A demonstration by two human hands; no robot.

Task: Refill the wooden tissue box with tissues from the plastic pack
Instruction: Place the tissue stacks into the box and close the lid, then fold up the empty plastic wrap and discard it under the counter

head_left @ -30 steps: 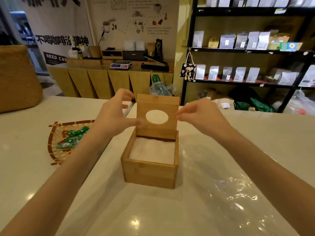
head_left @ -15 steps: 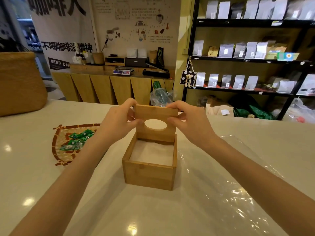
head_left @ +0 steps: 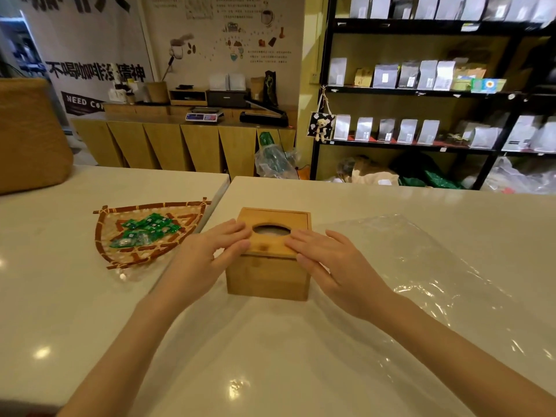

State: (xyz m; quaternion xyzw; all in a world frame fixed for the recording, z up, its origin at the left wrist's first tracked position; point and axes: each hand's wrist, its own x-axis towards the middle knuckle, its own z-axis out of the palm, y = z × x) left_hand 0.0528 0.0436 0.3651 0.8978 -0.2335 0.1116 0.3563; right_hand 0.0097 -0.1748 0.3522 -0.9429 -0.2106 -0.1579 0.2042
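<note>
Now 2 hands, left hand (head_left: 207, 260) and right hand (head_left: 337, 266), fingers spread flat on wooden tissue box (head_left: 267, 275) lid edges.

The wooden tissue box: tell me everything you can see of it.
The wooden tissue box is a light, bamboo-like cube standing upright on the white counter. Its flat lid lies closed on top, with an oval opening showing something pale inside. The left hand rests fingers on the lid's left side, the right hand on its right and near edge. Clear plastic wrap lies beside it to the right; a woven tray sits apart on the left.
</note>
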